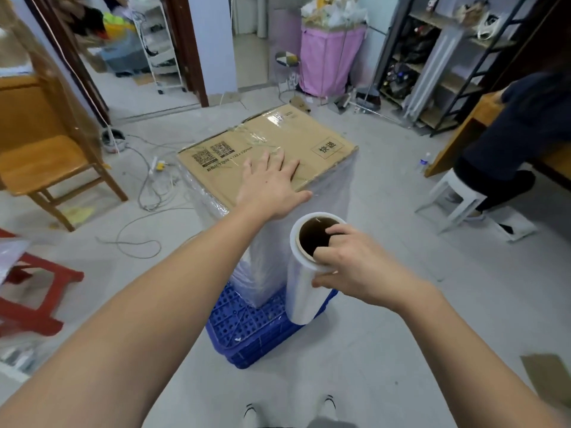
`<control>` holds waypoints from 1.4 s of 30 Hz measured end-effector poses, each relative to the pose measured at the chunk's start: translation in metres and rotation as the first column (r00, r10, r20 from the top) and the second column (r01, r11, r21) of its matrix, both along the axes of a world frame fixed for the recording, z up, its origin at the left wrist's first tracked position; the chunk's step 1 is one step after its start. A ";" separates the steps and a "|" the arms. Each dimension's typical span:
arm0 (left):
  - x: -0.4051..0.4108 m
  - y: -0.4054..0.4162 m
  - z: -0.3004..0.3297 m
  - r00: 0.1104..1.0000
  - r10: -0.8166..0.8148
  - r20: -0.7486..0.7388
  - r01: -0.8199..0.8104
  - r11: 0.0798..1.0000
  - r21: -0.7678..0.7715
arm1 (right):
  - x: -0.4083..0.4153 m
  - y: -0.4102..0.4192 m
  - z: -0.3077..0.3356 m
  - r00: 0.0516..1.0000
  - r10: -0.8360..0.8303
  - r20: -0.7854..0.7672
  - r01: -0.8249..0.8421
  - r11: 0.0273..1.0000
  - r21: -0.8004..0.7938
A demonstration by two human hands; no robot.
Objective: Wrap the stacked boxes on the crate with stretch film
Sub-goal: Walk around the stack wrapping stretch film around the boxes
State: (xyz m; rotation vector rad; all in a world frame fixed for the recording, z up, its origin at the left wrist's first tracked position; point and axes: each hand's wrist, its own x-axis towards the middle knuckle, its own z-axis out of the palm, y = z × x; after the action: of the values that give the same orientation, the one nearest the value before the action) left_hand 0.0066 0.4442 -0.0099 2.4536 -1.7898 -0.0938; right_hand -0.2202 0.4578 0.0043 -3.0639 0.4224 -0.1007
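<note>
Gripping stretch-film roll [304, 273] at core end w/ right hand [355, 267]; left hand [272, 183] flat on box stack [268, 143]. Film clingy, tears easily.

We cannot count the stacked boxes [312, 211], since cloudy film veils their sides. The stack and the film roll [304, 282] hide much of the blue crate [247, 332]. The seated person [509, 143] is cut off by the right edge. The print beside the top box's codes is too small for us to read.
</note>
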 end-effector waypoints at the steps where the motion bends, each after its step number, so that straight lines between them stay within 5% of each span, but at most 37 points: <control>1: 0.000 0.000 -0.001 1.000 0.000 0.002 0.000 1.000 -0.002 | -0.001 0.001 -0.001 1.000 -0.023 -0.014 0.023 0.999 0.031; 6: -0.003 -0.001 -0.002 1.000 0.003 0.009 -0.003 1.000 -0.008 | -0.004 0.010 -0.004 0.996 -0.058 -0.068 0.064 0.995 0.081; 10: -0.003 -0.001 -0.002 1.000 0.006 0.004 -0.006 1.000 -0.008 | 0.001 0.031 -0.001 0.974 -0.174 -0.144 0.169 0.985 -0.044; 14: -0.004 0.001 -0.002 1.000 0.012 0.006 -0.012 1.000 -0.011 | 0.018 0.050 -0.007 0.920 -0.385 -0.069 0.375 0.919 -0.124; 19: -0.005 0.004 0.002 0.999 0.025 -0.021 -0.026 0.999 -0.030 | 0.023 0.042 -0.007 0.900 -0.414 0.137 0.435 0.878 -0.202; 22: -0.005 0.007 0.004 0.999 0.017 -0.033 -0.018 0.999 -0.030 | 0.025 0.038 -0.006 0.922 -0.386 0.004 0.381 0.909 -0.169; 25: -0.003 0.008 0.006 0.998 0.010 -0.055 -0.011 1.000 -0.024 | 0.022 0.040 0.003 0.875 -0.468 -0.124 0.476 0.878 0.048; 28: -0.002 0.008 0.006 0.994 -0.014 -0.109 0.009 0.999 -0.044 | 0.017 0.048 0.011 0.851 -0.503 -0.152 0.508 0.861 -0.010; 35: 0.044 0.020 0.028 0.878 -0.359 -0.318 0.380 0.925 0.004 | 0.051 0.055 0.007 0.747 -0.661 -0.067 0.659 0.750 -0.048; 39: 0.091 0.042 0.031 0.743 -0.657 -0.130 0.670 0.727 0.154 | 0.083 0.057 0.012 0.554 -0.822 -0.133 0.819 0.566 -0.091; 42: 0.104 0.049 0.014 0.679 -0.732 0.047 0.718 0.676 0.165 | 0.095 0.060 0.010 0.447 -0.891 -0.084 0.885 0.454 -0.106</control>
State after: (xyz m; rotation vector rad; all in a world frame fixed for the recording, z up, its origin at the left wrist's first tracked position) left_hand 0.1104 0.4931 0.0043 1.6524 -2.7879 -0.1425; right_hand -0.1249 0.5174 0.0145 -2.4734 2.0273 0.0629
